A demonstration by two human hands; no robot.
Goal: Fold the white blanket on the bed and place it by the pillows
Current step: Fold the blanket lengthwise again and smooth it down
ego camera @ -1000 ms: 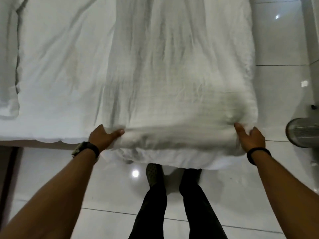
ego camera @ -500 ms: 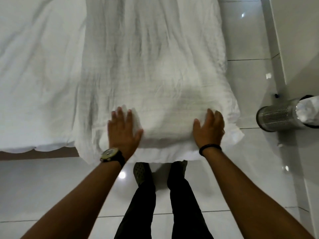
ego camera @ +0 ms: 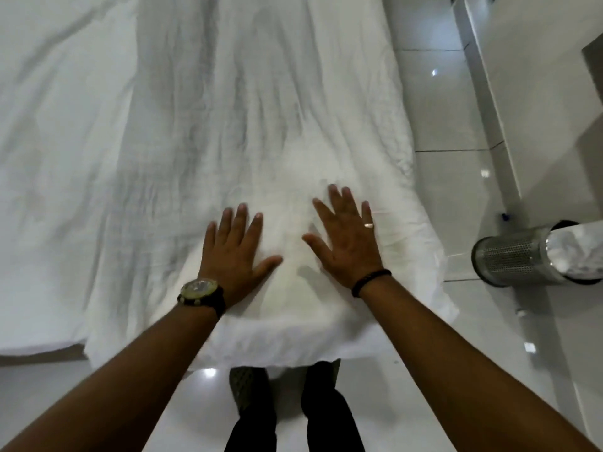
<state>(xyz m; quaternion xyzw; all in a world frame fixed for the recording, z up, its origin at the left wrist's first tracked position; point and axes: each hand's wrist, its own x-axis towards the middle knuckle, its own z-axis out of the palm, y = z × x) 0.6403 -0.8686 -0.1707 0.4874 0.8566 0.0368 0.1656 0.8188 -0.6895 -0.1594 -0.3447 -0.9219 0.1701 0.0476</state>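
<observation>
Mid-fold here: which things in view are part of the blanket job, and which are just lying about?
Part of the job:
- white crinkled fabric blanket, on the bed
- left hand, flat on it
- right hand, flat on it
- white bed sheet beneath

Just lying about:
- perforated metal waste bin, on the floor
- glossy white floor tiles

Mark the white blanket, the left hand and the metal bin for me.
white blanket (ego camera: 277,132): head view, wrinkled middle.
left hand (ego camera: 233,252): head view, back of hand.
metal bin (ego camera: 509,259): head view, perforated side.

blanket (ego camera: 261,125) cropped at top, feet hidden
</observation>
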